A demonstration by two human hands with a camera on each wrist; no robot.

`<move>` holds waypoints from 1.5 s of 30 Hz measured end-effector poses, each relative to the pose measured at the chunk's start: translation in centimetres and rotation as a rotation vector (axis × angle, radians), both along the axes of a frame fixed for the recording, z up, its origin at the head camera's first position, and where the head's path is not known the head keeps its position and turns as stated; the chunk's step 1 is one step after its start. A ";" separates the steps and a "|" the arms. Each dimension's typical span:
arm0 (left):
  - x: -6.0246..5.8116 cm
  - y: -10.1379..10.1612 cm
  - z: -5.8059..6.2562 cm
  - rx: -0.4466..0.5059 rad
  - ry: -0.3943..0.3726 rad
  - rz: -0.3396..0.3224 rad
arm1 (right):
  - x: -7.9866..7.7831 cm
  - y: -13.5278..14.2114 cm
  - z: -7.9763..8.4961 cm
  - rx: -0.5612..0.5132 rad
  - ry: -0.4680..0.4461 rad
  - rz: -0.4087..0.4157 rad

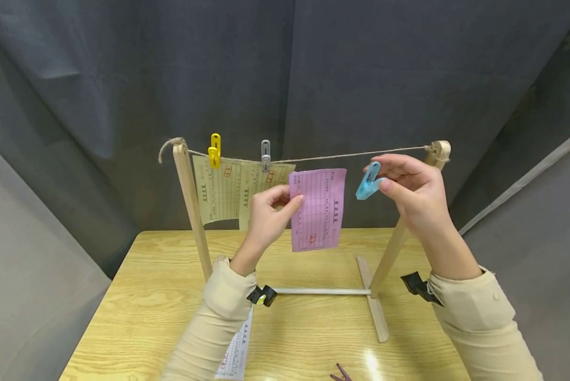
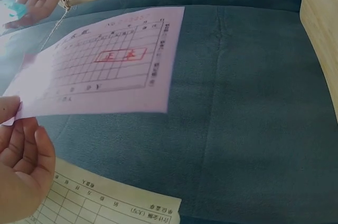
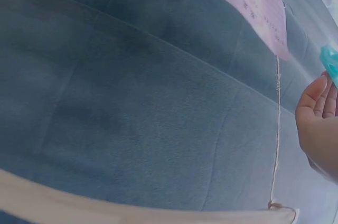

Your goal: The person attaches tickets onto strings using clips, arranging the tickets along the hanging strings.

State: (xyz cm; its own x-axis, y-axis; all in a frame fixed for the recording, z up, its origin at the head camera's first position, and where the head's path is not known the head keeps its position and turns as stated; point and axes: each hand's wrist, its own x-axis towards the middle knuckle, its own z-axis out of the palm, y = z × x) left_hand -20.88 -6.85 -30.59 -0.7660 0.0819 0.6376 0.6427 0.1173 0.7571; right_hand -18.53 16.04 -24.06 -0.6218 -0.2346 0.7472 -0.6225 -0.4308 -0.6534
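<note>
Fingers of your left hand (image 1: 269, 216) pinch the pink slip (image 1: 318, 211) mid-frame; your right hand (image 1: 419, 193) pinches the blue clip (image 1: 369, 182) center-right. Two yellowish slips (image 1: 220, 198) hang clipped, center-left; the pink slip is not yet clipped.

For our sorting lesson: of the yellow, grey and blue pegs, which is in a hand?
The blue peg, pinched by the right hand; the yellow peg and grey peg are on the line.

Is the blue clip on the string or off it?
Off: the right hand holds the blue clip apart from the string; both the head and right wrist views show a gap.
</note>
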 end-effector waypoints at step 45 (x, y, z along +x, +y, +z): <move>0.9 0.5 2.1 0.051 0.013 -0.023 | -4.2 -5.3 4.7 0.172 0.010 -0.395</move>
